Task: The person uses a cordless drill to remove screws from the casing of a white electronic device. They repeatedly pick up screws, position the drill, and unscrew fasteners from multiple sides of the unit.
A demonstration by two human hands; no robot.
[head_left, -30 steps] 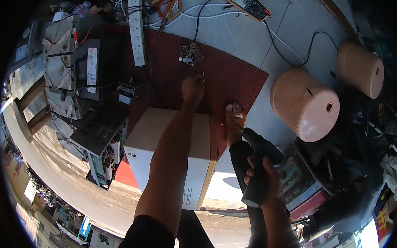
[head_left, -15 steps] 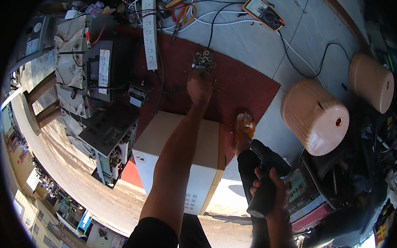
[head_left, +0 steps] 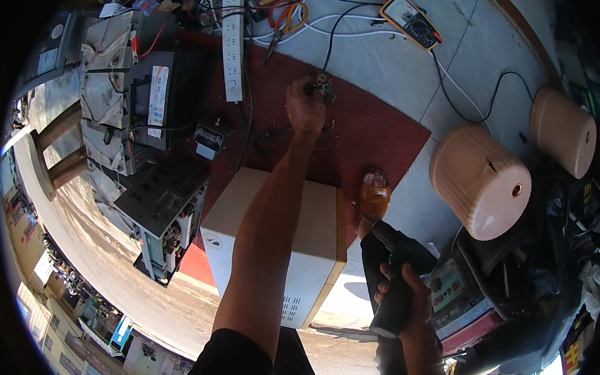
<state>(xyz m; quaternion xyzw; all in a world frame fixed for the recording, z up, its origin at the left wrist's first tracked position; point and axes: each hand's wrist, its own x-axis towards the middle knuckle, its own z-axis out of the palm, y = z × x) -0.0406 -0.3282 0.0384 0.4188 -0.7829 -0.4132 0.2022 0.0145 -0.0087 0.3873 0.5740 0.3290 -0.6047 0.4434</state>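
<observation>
My left hand (head_left: 305, 108) reaches far forward over the red mat (head_left: 378, 124). Its fingers are curled beside a small heap of metal bits (head_left: 325, 87), which look like screws and washers. Whatever lies within those fingers is too small and dark to make out. On the right, my right hand (head_left: 413, 295) is wrapped round the grip of a black cordless drill (head_left: 405, 251), held up off the floor and pointing forward and left. A white box-shaped metal case (head_left: 315, 215) stands under my left forearm.
Left of the mat are a black battery (head_left: 158, 102) and opened electrical units (head_left: 160, 194). A power strip (head_left: 232, 48), orange-handled pliers (head_left: 288, 17), tangled cables and a multimeter (head_left: 410, 21) lie at the far side. Two pinkish stools (head_left: 480, 183) stand right. My sandalled foot (head_left: 375, 195) rests on the mat.
My left hand has shifted slightly to the left side of the metal heap, no longer covering its near edge. The drill stays in my right hand. The whole view has shifted a little.
</observation>
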